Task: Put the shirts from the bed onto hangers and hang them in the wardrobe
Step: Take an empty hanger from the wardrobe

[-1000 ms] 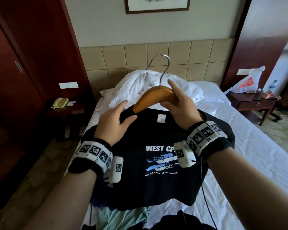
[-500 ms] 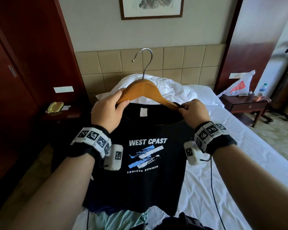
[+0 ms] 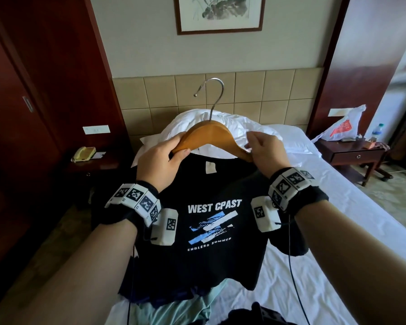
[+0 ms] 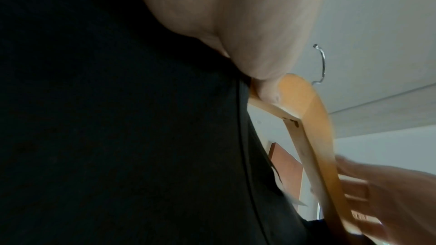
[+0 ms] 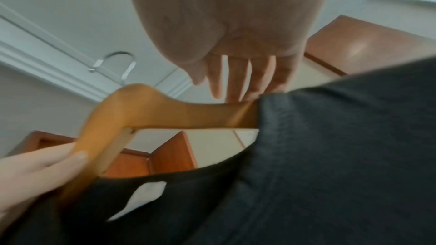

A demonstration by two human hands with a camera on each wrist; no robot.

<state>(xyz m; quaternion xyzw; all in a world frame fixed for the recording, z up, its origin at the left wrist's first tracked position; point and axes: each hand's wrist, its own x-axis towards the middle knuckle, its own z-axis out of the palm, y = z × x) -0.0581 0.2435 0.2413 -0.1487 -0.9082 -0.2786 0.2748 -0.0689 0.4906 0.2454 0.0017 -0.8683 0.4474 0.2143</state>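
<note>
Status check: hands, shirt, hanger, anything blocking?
Left hand grips wooden hanger. Right hand at its far arm, fingers loose. Black T-shirt partly threaded, held above bed. No obstruction visible.

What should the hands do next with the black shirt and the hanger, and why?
Probably pull the shirt's collar over the hanger's left end. The left hand grips that end, which is bare wood outside the collar, while the right end is already tucked inside the shirt by the right hand. Once both shoulders sit on the hanger, it can go to the wardrobe.
</note>
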